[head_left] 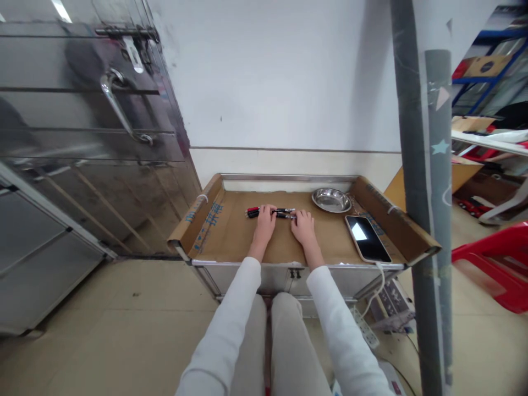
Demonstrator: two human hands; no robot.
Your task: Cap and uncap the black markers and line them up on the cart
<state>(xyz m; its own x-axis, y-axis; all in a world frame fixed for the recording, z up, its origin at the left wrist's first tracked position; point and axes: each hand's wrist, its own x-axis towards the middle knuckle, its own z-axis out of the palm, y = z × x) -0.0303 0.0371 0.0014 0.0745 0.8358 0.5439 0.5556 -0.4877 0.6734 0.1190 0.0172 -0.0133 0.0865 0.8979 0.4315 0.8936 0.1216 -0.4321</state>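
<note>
Several slim pens (284,215), mostly black with a red one among them, lie side by side across the cardboard-lined tabletop. My left hand (266,215) is closed over their left part, and the pens' red and black ends stick out past it. At the right, silvery ends of the pens meet the curled fingers of my right hand (303,223). Both palms face down, so the fingertips are partly hidden.
A shallow metal bowl (331,200) stands at the back right. In front of it lies a phone (368,238) with a white cable (377,294) hanging over the edge. Cardboard flaps (391,220) border the table's sides. A grey wrapped pole (424,220) rises at the right.
</note>
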